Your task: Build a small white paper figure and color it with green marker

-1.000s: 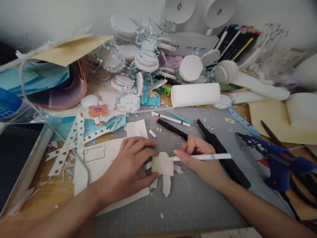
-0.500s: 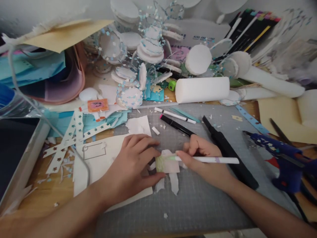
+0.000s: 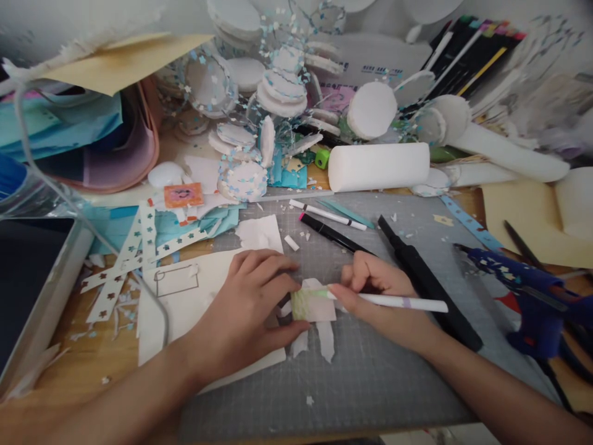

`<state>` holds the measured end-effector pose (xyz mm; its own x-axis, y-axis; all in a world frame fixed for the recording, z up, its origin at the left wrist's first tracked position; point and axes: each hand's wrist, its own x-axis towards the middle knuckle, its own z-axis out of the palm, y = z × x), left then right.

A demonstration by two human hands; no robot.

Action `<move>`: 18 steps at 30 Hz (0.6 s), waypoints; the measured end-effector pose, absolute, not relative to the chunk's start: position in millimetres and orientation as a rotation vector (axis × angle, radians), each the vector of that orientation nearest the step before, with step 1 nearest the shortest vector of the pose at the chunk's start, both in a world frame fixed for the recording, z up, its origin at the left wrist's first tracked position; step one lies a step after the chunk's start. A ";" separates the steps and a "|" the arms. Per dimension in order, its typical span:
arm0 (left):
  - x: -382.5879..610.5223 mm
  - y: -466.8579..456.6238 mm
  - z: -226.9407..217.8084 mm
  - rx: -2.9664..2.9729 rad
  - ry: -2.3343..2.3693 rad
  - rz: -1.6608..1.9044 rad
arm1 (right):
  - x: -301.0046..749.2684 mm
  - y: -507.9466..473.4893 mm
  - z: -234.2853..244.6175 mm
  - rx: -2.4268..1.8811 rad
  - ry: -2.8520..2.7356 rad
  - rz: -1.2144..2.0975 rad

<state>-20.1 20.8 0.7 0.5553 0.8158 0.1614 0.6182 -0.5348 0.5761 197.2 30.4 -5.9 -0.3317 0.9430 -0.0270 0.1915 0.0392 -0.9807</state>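
Observation:
In the head view a small paper cutout [image 3: 320, 308] with strip-like paper legs lies on the grey cutting mat [image 3: 370, 395]. Its left part is coloured yellow-green. My left hand [image 3: 252, 300] holds it at the left, with forefinger and thumb at its upper and lower edges. A white marker [image 3: 403, 301] with a pale green tip is pinched in my right hand [image 3: 377, 293], and the tip meets the cutout's upper part. Under my left hand spreads a white paper sheet [image 3: 171, 321] with a drawn rectangle.
Behind my right hand lie a black marker [image 3: 331, 235] and a white marker cap [image 3: 291, 243]. To the right are a black pen-like tool [image 3: 417, 272] and a blue glue gun [image 3: 532, 296]. A white roll [image 3: 378, 167] and white discs stand at the back; a grey cable [image 3: 99, 238] crosses the left.
The yellow-green colouring on the cutout looks slightly fuller. My right hand and the marker have shifted very slightly; my left hand stays in place.

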 end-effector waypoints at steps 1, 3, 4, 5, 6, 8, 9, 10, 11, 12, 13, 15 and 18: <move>-20.4 20.6 0.8 2.335 1.157 0.579 | 197.5 30.3 -6.1 -1.165 -1.610 1.359; -20.9 20.0 0.9 2.334 1.156 0.574 | 198.1 30.2 -6.4 -1.155 -1.596 1.365; -21.2 19.8 0.9 2.334 1.154 0.573 | 198.2 30.2 -6.5 -1.159 -1.595 1.363; -21.4 19.5 0.9 2.334 1.153 0.573 | 198.2 30.2 -6.4 -1.166 -1.599 1.361; -21.5 19.4 0.7 2.332 1.154 0.572 | 198.1 30.2 -6.3 -1.175 -1.608 1.360; -21.5 19.2 0.3 2.331 1.154 0.575 | 197.5 30.2 -5.8 -1.187 -1.620 1.354; -21.3 19.2 0.0 2.331 1.154 0.574 | 197.1 30.2 -5.5 -1.185 -1.616 1.344; -21.2 19.2 -0.2 2.333 1.154 0.574 | 196.8 30.2 -5.2 -1.181 -1.606 1.336; -21.1 19.3 -0.4 2.336 1.151 0.573 | 196.5 30.3 -4.9 -1.175 -1.595 1.334; -21.0 19.4 -0.5 2.341 1.147 0.576 | 196.2 30.4 -4.6 -1.171 -1.588 1.338; -21.0 19.5 -0.6 2.343 1.145 0.575 | 196.2 30.5 -4.3 -1.169 -1.585 1.341; -21.0 19.6 -0.7 2.346 1.142 0.573 | 196.4 30.9 -3.8 -1.182 -1.593 1.343; -21.3 19.7 -0.7 2.345 1.149 0.570 | 196.9 31.6 -3.1 -1.215 -1.614 1.301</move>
<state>-21.3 19.7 -0.7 0.5643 0.8099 0.1599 0.6172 -0.5425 0.5698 196.9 31.6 -3.1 -0.2946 0.9553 -0.0239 0.2265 0.0455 -0.9729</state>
